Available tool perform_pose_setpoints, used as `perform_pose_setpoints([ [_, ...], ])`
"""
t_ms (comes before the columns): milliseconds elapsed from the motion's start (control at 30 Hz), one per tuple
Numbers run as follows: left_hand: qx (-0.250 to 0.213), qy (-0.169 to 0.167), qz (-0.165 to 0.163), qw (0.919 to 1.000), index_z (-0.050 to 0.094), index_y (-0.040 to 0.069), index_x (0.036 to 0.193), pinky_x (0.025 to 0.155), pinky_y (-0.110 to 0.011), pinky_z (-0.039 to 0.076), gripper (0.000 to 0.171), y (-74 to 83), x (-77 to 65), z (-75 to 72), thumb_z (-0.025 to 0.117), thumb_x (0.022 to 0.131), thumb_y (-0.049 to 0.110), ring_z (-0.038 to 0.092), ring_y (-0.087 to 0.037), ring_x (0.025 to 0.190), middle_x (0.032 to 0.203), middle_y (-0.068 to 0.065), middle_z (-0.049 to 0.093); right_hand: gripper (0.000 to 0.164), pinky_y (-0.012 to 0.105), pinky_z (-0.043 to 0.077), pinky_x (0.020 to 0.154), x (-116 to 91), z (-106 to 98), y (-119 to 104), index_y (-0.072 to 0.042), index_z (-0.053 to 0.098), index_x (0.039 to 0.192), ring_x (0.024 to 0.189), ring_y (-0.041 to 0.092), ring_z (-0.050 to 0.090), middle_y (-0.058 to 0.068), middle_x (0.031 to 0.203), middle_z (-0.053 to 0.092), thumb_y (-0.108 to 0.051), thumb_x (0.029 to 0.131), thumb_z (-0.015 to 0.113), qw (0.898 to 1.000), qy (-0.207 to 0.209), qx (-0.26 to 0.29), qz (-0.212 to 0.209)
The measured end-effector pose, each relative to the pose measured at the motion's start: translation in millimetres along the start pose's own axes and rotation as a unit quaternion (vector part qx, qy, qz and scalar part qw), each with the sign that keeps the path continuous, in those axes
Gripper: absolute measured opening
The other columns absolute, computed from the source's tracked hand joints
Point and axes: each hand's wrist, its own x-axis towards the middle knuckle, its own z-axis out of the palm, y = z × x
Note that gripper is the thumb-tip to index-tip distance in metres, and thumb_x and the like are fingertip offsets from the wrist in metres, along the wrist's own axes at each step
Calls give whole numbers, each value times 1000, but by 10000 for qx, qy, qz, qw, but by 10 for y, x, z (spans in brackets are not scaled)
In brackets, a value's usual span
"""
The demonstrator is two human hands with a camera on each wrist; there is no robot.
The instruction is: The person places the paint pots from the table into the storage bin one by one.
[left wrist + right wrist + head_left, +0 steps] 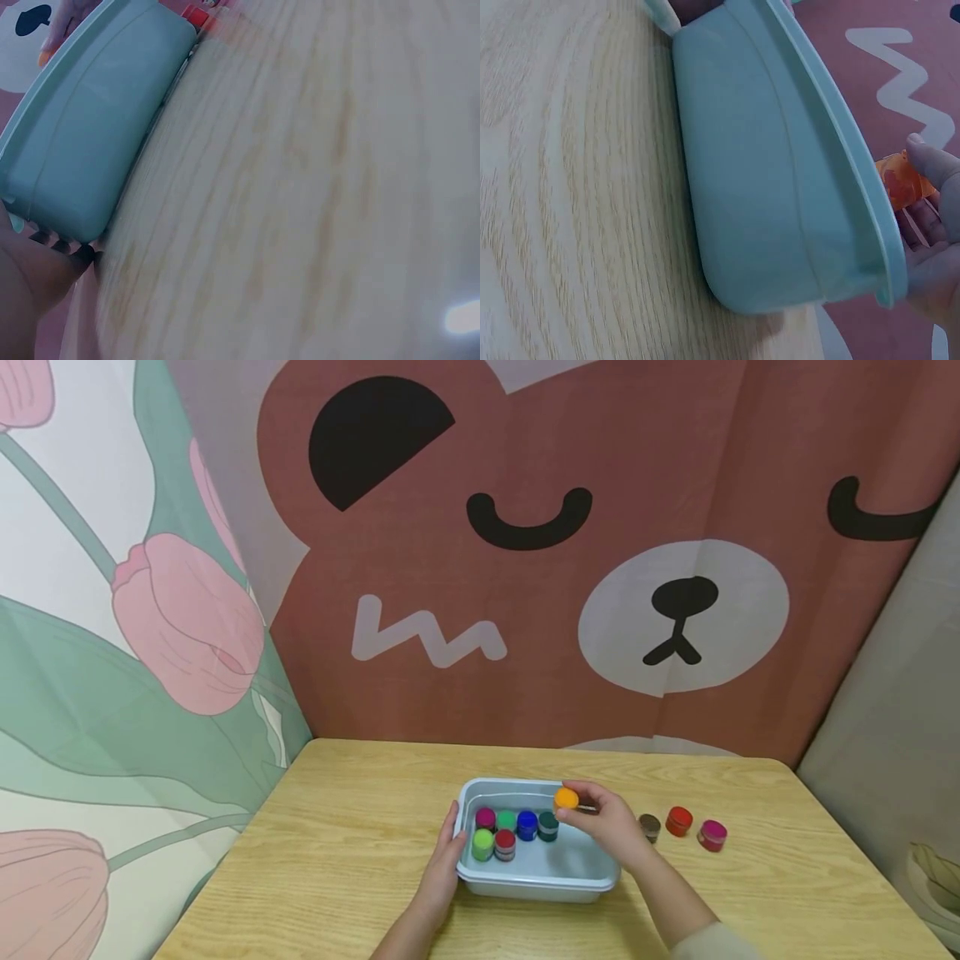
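A pale blue plastic tub [540,885] stands on the table. My left hand [441,868] grips its left side, thumb at the rim; in the left wrist view part of that hand [34,277] shows at the tub's end. Between thumb and fingers, my right hand [611,825] pinches a small jar with an orange lid [566,798], held over the tub's right half. The right wrist view has this orange jar [904,180] just beyond the rim. Inside the tub, several like jars sit in two rows at the left, among them a blue one [527,825] and a light green one [483,844].
Right of the tub, three more jars stand on the wooden table [337,835]: brown [649,827], red [679,821] and magenta [712,835]. A bear-print cloth [420,710] hangs behind the table, and a tulip-print cloth [187,618] hangs at the left.
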Motion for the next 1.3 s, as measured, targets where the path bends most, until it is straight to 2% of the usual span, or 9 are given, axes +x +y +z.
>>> perform_pose_setpoints([
  [167, 10, -10, -34, 10000, 13, 19, 159, 116, -70, -1, 59, -5, 0, -1, 34, 105, 32, 0, -44, 151, 166, -14, 8, 51, 32, 59, 88, 59, 126, 4, -7, 62, 130, 106, 21, 63, 11, 119, 68, -21, 84, 78, 9999, -92, -125, -68],
  [400, 11, -60, -123, 9999, 13, 21, 159, 116, -70, -1, 59, -18, 0, -5, 34, 105, 34, -1, -44, 151, 166, -13, 6, 50, 33, 58, 87, 87, 284, -10, -1, 62, 127, 103, 22, 62, 12, 115, 69, -18, 83, 78, 9987, -410, -232, -183],
  [567, 8, -104, -155, 9998, 12, 22, 159, 116, -69, -1, 60, -18, 4, -8, 34, 105, 38, -2, -43, 151, 166, -12, 6, 45, 32, 53, 85, 99, 381, 3, -5, 67, 120, 98, 17, 60, 4, 108, 69, -20, 80, 81, 9970, -384, -658, -137],
  [700, 18, -107, -140, 9998, 12, 22, 159, 117, -69, -1, 60, -21, 6, -10, 34, 105, 38, -1, -43, 151, 166, -12, 6, 43, 31, 51, 84, 129, 413, 45, -6, 68, 115, 94, 15, 59, 2, 104, 69, -20, 78, 83, 9948, -463, -881, -236],
  [933, 28, -84, -130, 9999, 13, 22, 159, 116, -69, -1, 59, -21, 13, -19, 34, 105, 36, -1, -43, 151, 166, -12, 7, 37, 30, 50, 82, 155, 436, 97, -4, 68, 110, 89, 14, 57, 4, 101, 69, -13, 77, 83, 9899, -845, -1014, -514],
  [1300, -26, -56, -35, 10000, 14, 20, 159, 117, -69, -1, 59, -18, 12, -17, 34, 105, 35, 0, -44, 151, 166, -13, 8, 37, 33, 50, 84, 173, 487, 91, -7, 67, 109, 91, 15, 57, 1, 101, 67, -13, 76, 83, 9848, -1129, -1310, -134],
])
